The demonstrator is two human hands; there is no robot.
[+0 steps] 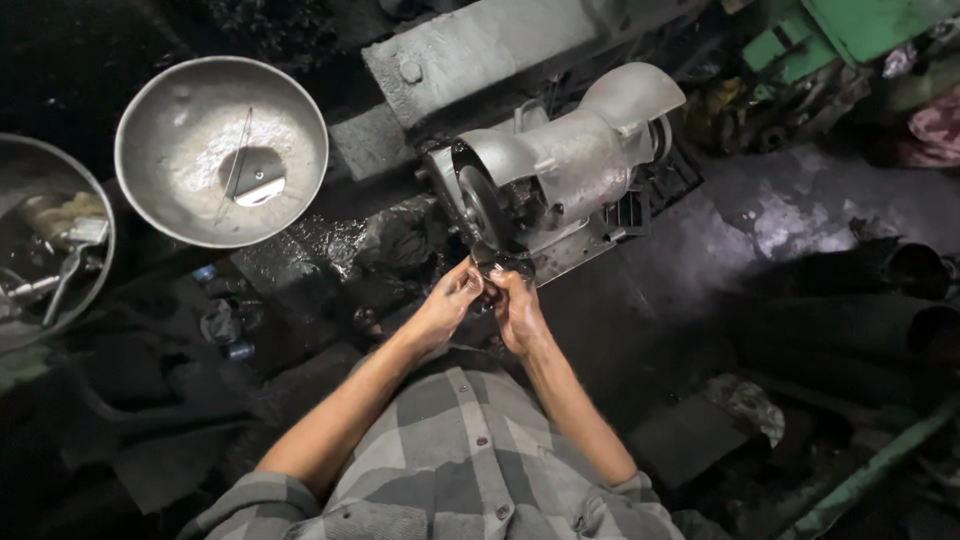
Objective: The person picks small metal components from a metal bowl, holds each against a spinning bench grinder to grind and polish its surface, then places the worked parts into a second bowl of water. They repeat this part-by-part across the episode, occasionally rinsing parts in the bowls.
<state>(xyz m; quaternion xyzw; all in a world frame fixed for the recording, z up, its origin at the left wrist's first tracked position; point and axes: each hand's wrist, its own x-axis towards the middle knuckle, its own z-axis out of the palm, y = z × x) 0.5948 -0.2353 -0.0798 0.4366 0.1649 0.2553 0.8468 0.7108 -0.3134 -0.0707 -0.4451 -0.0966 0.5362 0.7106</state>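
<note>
Both hands close together on a small dark workpiece [492, 283], the left hand [447, 305] pinching it from one side and the right hand [517, 310] from the other, each grip narrow and shut on the piece. The workpiece sits just below the grinding wheel [479, 205], at its lower edge. The wheel belongs to a grey bench grinder [570, 160]. Well left of the grinder stands a wide metal bowl [190, 140]; a second bowl [30, 170] of metal parts lies farther left.
</note>
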